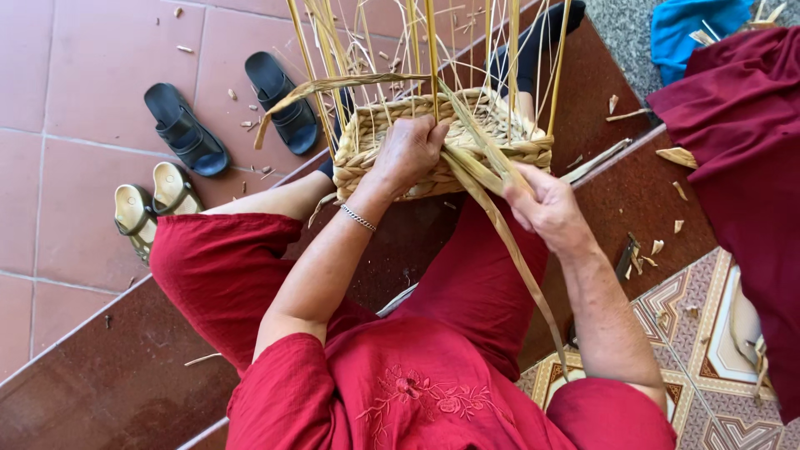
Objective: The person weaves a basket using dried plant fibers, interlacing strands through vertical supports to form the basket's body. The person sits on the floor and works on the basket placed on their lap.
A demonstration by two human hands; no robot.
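Note:
A half-woven straw basket (379, 137) rests on my lap, with several thin upright stakes (432, 50) rising from its rim. My left hand (408, 150) presses on the basket's woven wall, fingers curled over the weave. My right hand (546, 204) grips a long flat straw strand (508, 242) that runs from the basket's rim down past my knee. Another loose strand (333, 86) bends off the rim to the left. I wear red clothes and a thin bracelet (358, 217) on the left wrist.
Dark sandals (185, 129) and a tan pair (154, 204) lie on the pink tiles at left. Straw scraps (658, 247) litter the brown step. Another person in dark red (750, 150) sits at right beside blue cloth (687, 25). A patterned floor (708, 333) lies at lower right.

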